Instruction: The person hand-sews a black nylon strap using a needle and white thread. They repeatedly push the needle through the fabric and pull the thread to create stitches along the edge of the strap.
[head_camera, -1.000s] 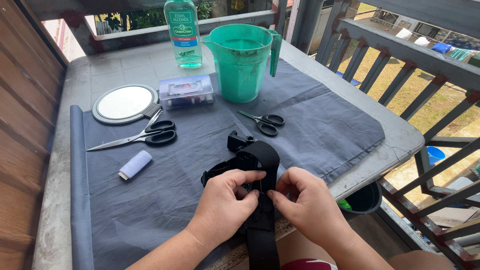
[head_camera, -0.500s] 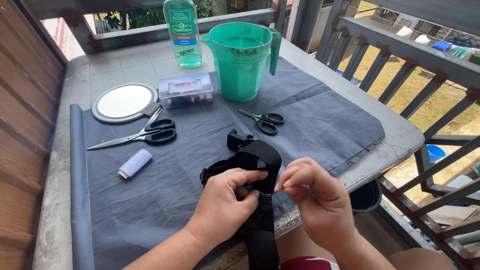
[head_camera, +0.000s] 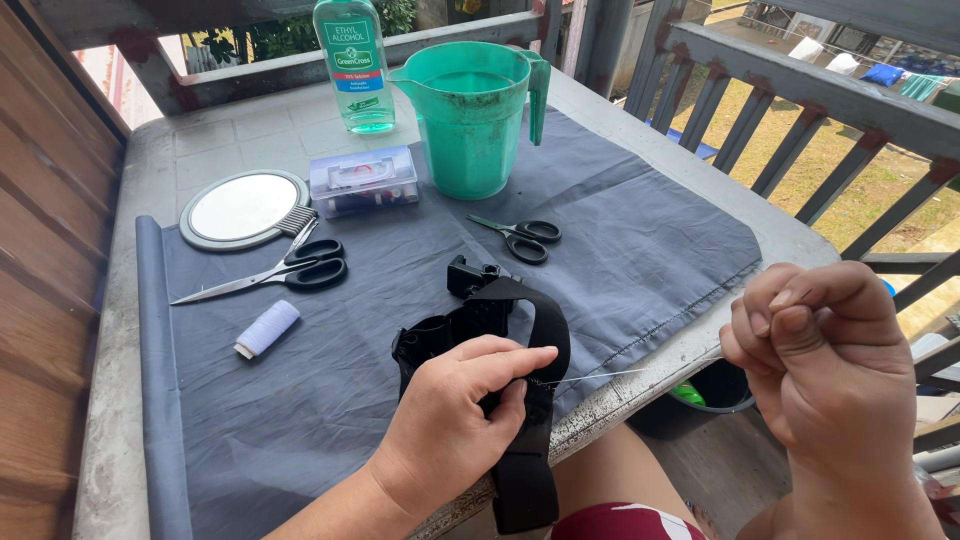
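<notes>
While the left hand pinches a black webbing strap against the near edge of the table, the right hand is raised off to the right, fingers closed on the end of a pale thread drawn taut from the strap. A needle cannot be made out. The step in hand appears to be pulling a stitch through the webbing; a following stitch would call for the right hand to come back to the strap beside the left thumb. A black buckle sits at the strap's far end on the grey cloth. Behind it, a green plastic jug stands upright; its contents cannot be told. A clear bottle holds greenish liquid, and a small clear box holds small items too blurred to name. Large scissors, small scissors, a white thread spool and a round mirror lie on or beside the cloth.
</notes>
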